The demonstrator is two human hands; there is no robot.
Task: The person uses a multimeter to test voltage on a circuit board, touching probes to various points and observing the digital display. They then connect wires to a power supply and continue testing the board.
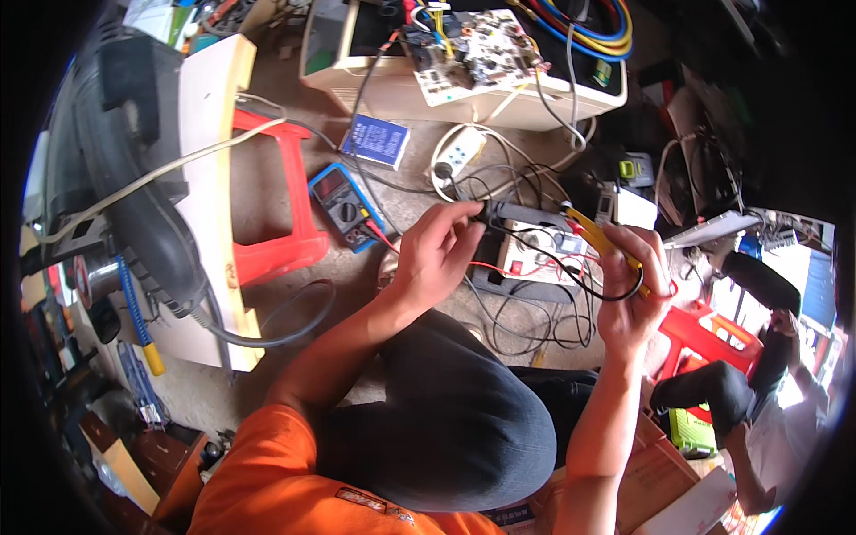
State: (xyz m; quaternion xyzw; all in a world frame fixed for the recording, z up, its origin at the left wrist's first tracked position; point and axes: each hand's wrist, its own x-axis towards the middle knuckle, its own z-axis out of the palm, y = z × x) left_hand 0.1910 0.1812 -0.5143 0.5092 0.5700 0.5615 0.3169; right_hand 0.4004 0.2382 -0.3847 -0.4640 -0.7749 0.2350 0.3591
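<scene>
My left hand (435, 259) is closed in a pinch on a black cable (489, 214), just above the floor. The cable loops across toward my right hand (635, 290). That hand is wrapped around a slim yellow-handled tool (590, 230) pointing up and to the left; its exact kind is unclear. Between and beyond my hands lies a white box with sockets and a red switch (535, 252), with thin red and black wires around it. A blue-edged multimeter (345, 209) with a red lead rests on the floor left of my left hand.
A circuit board (477, 55) lies on a beige casing (464, 96) at the far side. Nearby are a blue box (376, 141) and a white power strip (460, 152). Red stools stand left (299, 192) and right (704, 339). Another person (767, 419) sits at right.
</scene>
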